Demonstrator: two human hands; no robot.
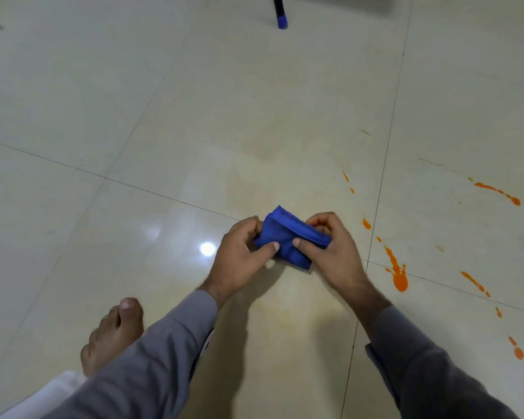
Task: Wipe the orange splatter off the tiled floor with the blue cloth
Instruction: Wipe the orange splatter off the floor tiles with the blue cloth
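Observation:
The blue cloth [288, 237] is folded into a small bundle and held between both hands just above the cream tiled floor [194, 131]. My left hand [239, 258] grips its left side with the thumb pressed on top. My right hand [330, 246] pinches its right side. Orange splatter [400, 276] lies on the tiles to the right of my hands, with more streaks further right [496, 192] and lower right [518, 352]. A faint orange smear [288, 322] shows on the tile below my hands.
My bare left foot [115, 334] rests on the floor at the lower left. A black pole with a blue tip [281, 16] stands on the floor at the top centre. Dark grout lines cross the glossy tiles.

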